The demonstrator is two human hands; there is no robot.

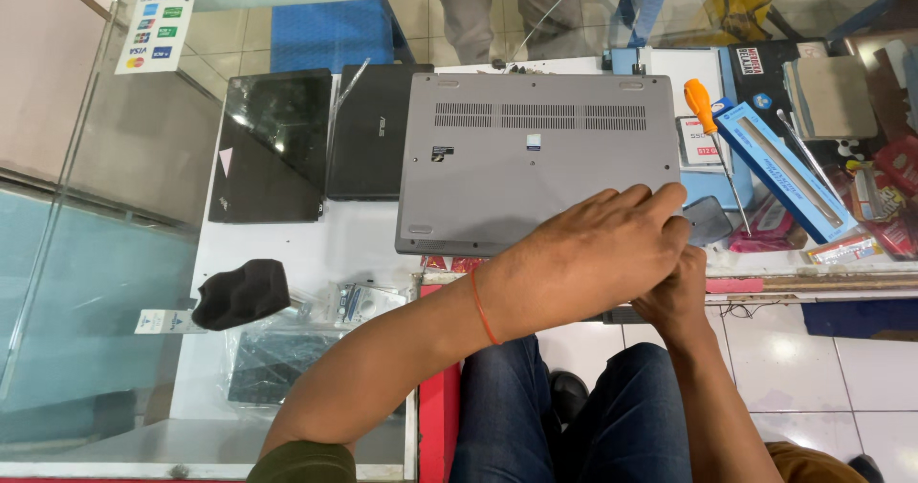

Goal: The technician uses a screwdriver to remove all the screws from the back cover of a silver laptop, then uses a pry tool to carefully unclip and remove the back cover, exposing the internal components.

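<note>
Left hand (598, 253): nearest to the camera, it reaches across from the left and lies over the near right corner of the laptop, fingers stretched flat and together, pressing on the cover and not closed around anything. An orange thread is around its wrist.
Right hand (677, 287): it is under the left hand, at the bench edge by the same corner. Its fingers are hidden, so I cannot tell if its grip is closed or apart.
Laptop (535, 158): grey, lying upside down on the white bench (354, 234), bottom cover up, vent slots on the far side.
Progress: the bottom cover looks in place on the body; I see no gap. Whether the screws are in or out is too small to tell. I judge the work is at the cover edge, with the inside not yet open.
Screwdriver (712, 134): orange handle, lying just right of the laptop, not held.
Blue box (779, 167): long, flat, near the screwdriver.
Dark pick (708, 220): small dark flat piece just beside the left fingertips.
Two black laptops (316, 143): closed, side by side, left of the grey one.
Black cloth (242, 292): crumpled, on the glass at the near left.
Glass counter (115, 282): it carries the bench surface; packed goods are seen below.
</note>
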